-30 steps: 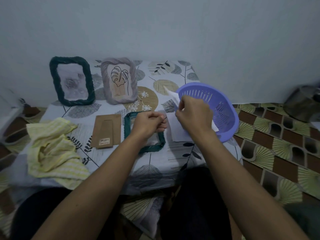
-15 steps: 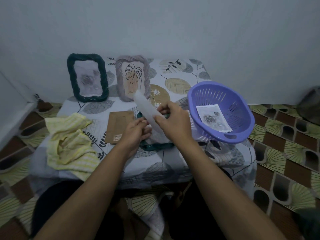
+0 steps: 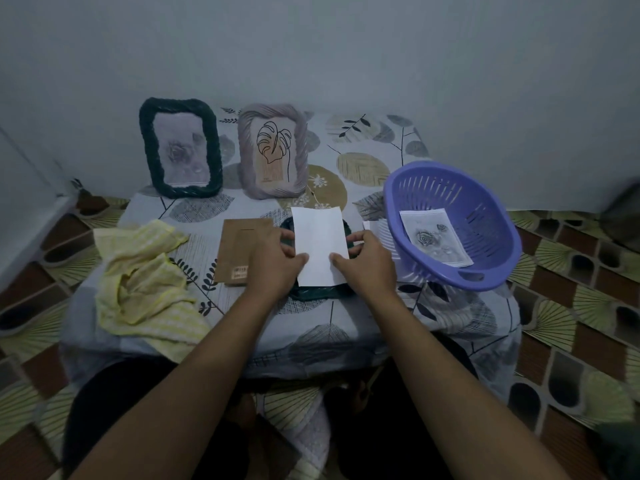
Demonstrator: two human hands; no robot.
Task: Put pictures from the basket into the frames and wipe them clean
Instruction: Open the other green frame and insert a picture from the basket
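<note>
Both hands, left [image 3: 273,261] and right [image 3: 367,261], pinch a white picture [image 3: 318,244] by its lower edge over a dark frame [image 3: 320,292], beside the basket [image 3: 485,271].

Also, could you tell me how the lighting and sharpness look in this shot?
Head view: dim, bluish, even light with no glare. The white sheet, pinched by the left hand and right hand, is brightest and crisp. Also in the head view, the rose picture in the purple basket is legible, and the floor tiles bow and soften toward the corners.
</note>
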